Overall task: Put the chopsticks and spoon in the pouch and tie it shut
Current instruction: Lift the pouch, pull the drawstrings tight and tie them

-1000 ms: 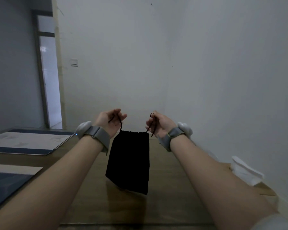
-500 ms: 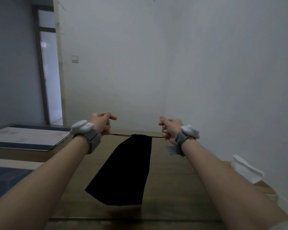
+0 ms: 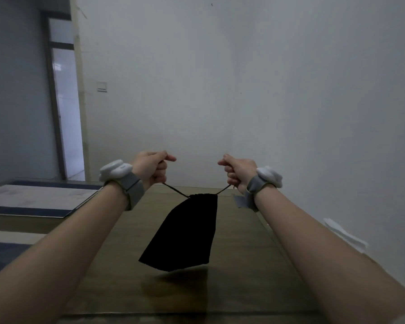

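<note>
- The pouch is plain black; what it holds cannot be told.
- Each cord end vanishes inside a closed grip.
- Both forearms leave the near edge.

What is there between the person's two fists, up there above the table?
In the head view, the black pouch hangs between the left hand and right hand, its gathered mouth held by a drawstring running up into each fist.

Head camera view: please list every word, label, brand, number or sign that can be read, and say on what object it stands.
None can be read.
Black pouch: plain, no label showing.
White wrist devices: no legible marking.
Boards at left: faint marks, too blurred to read.
Wall switch: no text.
</note>
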